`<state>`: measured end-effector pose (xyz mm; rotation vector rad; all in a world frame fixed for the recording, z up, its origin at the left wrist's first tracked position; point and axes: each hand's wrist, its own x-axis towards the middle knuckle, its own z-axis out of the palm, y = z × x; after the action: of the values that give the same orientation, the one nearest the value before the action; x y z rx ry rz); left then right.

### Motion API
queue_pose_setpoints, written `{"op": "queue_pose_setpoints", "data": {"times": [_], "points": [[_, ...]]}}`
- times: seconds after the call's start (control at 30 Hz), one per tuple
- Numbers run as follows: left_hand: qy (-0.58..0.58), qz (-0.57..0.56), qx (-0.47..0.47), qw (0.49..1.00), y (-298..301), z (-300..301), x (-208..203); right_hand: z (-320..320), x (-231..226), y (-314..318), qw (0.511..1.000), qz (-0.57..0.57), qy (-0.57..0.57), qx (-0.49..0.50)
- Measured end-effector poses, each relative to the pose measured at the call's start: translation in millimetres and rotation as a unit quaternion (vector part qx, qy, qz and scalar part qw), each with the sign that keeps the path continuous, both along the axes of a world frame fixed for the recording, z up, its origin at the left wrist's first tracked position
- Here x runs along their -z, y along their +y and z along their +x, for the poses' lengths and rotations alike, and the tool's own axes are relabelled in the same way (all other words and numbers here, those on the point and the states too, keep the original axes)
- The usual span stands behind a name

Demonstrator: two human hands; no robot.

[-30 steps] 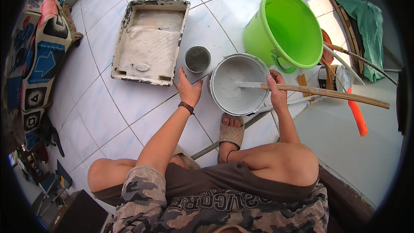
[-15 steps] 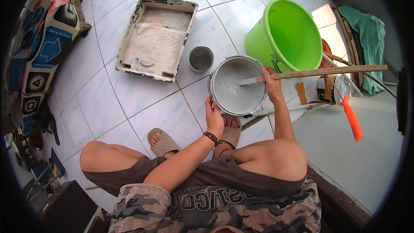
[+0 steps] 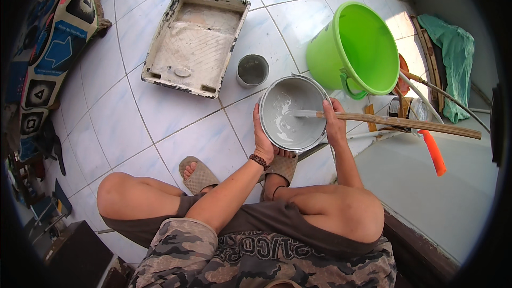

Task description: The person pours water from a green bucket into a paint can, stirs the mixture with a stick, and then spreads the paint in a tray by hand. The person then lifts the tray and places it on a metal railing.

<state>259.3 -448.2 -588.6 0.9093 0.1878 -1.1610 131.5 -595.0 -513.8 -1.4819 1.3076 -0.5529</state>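
The metal paint bucket (image 3: 292,113) of grey-white paint stands on the tiled floor (image 3: 133,122) before the sandalled feet; the left hand (image 3: 263,141) clasps its near rim; the right hand (image 3: 334,122) has its grip closed round a wooden stick (image 3: 405,124) dipped into the paint; just beside stand a small tin (image 3: 252,70), a paint tray (image 3: 195,42) and a green bucket (image 3: 354,48).

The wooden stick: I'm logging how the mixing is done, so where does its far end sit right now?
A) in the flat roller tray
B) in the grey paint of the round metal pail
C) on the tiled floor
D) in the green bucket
B: the wooden stick, gripped by the right hand, dips into the grey paint of the metal pail, whose rim the left hand holds.
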Motion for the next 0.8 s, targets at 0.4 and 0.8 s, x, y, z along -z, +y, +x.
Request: {"op": "queue_pose_setpoints", "data": {"times": [0.4, 0.8], "points": [[0.203, -0.031, 0.038, 0.978, -16, 13, -54, 9, -49, -2, 0.994, -0.073, 0.079, 0.021], [0.227, -0.031, -0.012, 0.973, -34, 14, -63, 21, -70, -8, 0.990, -0.082, 0.104, 0.053]]}}
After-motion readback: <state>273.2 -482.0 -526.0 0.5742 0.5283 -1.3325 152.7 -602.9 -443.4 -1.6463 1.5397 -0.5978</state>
